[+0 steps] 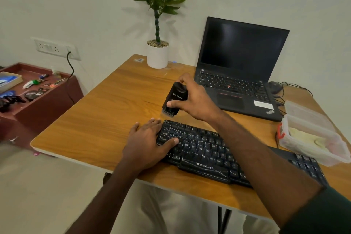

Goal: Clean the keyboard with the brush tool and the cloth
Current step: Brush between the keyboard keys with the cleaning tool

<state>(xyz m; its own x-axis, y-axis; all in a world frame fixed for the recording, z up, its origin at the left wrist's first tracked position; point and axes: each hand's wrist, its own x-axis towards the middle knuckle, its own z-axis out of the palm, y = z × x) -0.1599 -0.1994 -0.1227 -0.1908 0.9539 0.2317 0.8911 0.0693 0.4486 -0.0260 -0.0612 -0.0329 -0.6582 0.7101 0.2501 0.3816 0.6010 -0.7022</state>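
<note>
One wooden table (pixel 98 119) against pale wall (pixel 95 15)

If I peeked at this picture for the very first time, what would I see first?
You'd first spot the right hand in the middle, holding a black brush tool bristles-down just above the wooden table. Right below it, the left hand rests on the left end of a black keyboard. Behind them stand an open laptop and a leafy potted plant.
</note>
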